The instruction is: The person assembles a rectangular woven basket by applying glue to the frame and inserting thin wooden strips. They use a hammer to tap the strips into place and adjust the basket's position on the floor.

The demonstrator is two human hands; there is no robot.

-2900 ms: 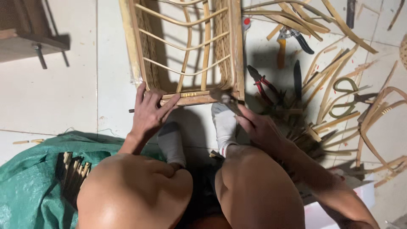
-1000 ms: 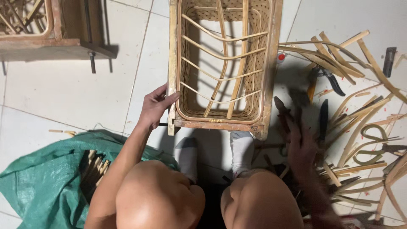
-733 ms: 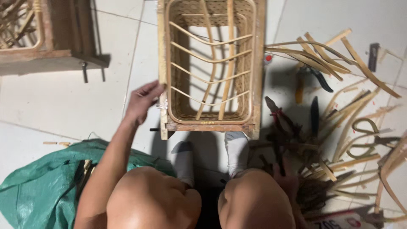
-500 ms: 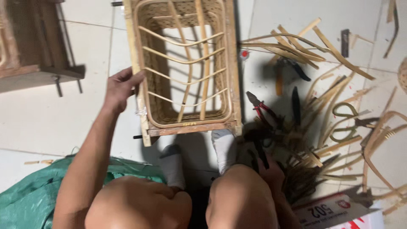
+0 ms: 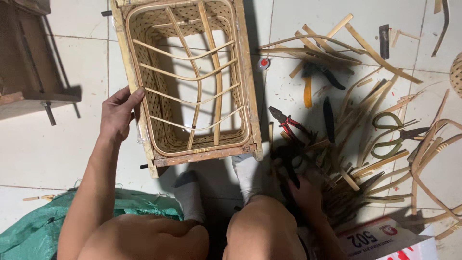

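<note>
A rectangular wooden frame [image 5: 248, 72] lined with woven cane and crossed by bent bamboo strips lies on the tiled floor in front of my feet. My left hand [image 5: 118, 113] grips its left rail, with the fingers hooked over the rim. My right hand [image 5: 305, 190] is down in the pile of tools and bamboo strips to the right of my right foot. Its fingers are closed around a dark-handled tool [image 5: 288, 161], whose shape is partly hidden in shadow.
Red-handled pliers [image 5: 288, 126], yellow-handled pliers [image 5: 308, 89], a dark knife [image 5: 328, 113] and green-handled scissors [image 5: 390, 139] lie among scattered bamboo strips [image 5: 365, 48] on the right. A second wooden frame [image 5: 29, 62] sits upper left, a green tarp [image 5: 38, 231] lower left, a cardboard box [image 5: 380, 238] lower right.
My right hand left the frame's near corner and reached down into the tool pile on the right. My left hand slid from the near corner up the left rail. The view shifted.
</note>
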